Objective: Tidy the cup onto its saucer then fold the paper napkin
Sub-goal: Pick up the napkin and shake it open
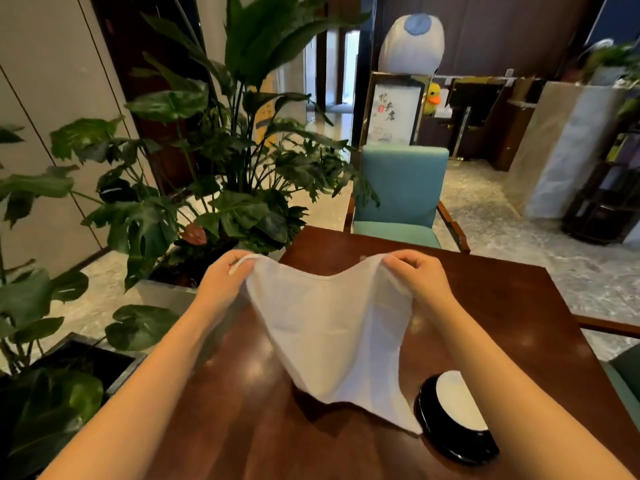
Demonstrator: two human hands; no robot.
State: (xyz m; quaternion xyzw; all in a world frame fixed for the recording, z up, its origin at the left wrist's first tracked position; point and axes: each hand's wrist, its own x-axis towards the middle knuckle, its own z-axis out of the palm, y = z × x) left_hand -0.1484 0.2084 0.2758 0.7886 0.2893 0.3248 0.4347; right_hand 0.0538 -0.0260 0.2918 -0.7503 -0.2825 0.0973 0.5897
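A white paper napkin (329,327) hangs spread in the air above the dark wooden table (502,299). My left hand (225,282) pinches its upper left corner and my right hand (419,278) pinches its upper right corner. The napkin's lower end drapes down to the tabletop. A black cup with a white inside (457,400) stands on a black saucer (460,452) at the near right of the table, partly hidden by my right forearm. The napkin's lower corner lies beside the saucer's left rim.
Large potted plants (214,188) crowd the table's left side. A teal chair (401,192) stands at the far edge of the table, and another chair's arm (609,327) reaches in from the right. Marble floor lies beyond.
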